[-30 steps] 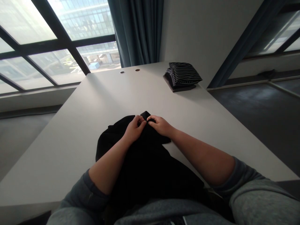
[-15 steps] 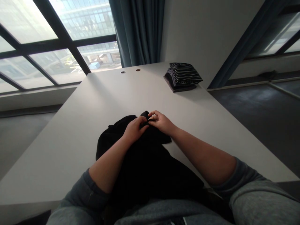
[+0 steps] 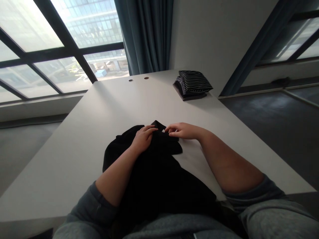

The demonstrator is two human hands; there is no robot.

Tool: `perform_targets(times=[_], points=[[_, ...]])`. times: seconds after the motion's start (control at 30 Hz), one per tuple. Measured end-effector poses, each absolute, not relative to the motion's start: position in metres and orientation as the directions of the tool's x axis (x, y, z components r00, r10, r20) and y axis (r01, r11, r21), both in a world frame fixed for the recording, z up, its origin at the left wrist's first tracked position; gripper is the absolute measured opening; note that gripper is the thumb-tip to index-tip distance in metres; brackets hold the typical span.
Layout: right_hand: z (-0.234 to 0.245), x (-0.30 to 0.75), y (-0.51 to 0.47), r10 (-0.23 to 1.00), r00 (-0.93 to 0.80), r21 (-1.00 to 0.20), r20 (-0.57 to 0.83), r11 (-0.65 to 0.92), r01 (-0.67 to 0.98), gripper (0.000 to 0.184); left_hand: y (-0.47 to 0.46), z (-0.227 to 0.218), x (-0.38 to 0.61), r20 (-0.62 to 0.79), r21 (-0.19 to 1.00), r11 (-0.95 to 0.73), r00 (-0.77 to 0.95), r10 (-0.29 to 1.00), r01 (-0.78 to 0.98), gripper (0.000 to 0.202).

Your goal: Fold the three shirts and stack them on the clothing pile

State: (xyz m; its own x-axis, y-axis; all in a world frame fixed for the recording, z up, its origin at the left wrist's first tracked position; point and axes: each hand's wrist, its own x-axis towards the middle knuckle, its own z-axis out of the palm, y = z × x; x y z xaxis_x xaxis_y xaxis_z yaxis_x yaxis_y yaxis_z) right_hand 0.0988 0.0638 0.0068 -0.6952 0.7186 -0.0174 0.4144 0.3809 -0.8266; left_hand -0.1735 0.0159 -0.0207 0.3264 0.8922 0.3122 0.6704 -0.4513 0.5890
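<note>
A black garment (image 3: 157,179) lies bunched on the white table, running from my lap toward a small folded collar tip (image 3: 158,125). My left hand (image 3: 144,138) rests on the cloth just left of that tip, fingers lying over it without a visible pinch. My right hand (image 3: 180,131) sits to the right with its fingers extended, the fingertips at the garment's upper edge near the tip. The garment's lower part is hidden by my forearms and lap.
A folded stack of black-and-white striped clothing (image 3: 193,84) sits at the far edge of the white table (image 3: 74,132). Two small round holes mark the table near the far edge. Large windows and a blue curtain stand beyond it.
My right hand has moved right, away from the collar tip, and its fingers have straightened, letting go of the cloth. My left hand has settled flatter on the garment.
</note>
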Motion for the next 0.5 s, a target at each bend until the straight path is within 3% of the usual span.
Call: perform_targets(times=[0.1,0.2,0.37,0.43,0.5], points=[[0.005,0.104,0.069,0.703,-0.71,-0.647,-0.046,0.521,0.557,0.008,0.017,-0.017,-0.174,0.22,0.547,-0.427,0.368,0.903,0.72,0.044],[0.005,0.104,0.071,0.716,-0.697,-0.506,0.043,0.617,0.603,0.013,0.027,-0.007,-0.174,0.115,0.47,-0.366,0.356,0.927,0.803,0.044],[0.002,0.106,0.072,0.838,-0.54,-0.296,-0.078,0.498,0.815,0.025,0.071,0.006,-0.171,-0.107,0.247,-0.343,0.377,0.92,0.906,0.054],[0.0,0.108,0.075,0.853,-0.511,-0.304,-0.106,0.462,0.833,0.02,0.093,0.009,-0.172,-0.184,0.286,-0.376,0.436,0.881,0.881,0.048],[-0.001,0.109,0.078,0.877,-0.478,-0.395,-0.056,0.42,0.817,0.015,0.111,0.013,-0.177,-0.202,0.362,-0.369,0.459,0.865,0.856,0.035]])
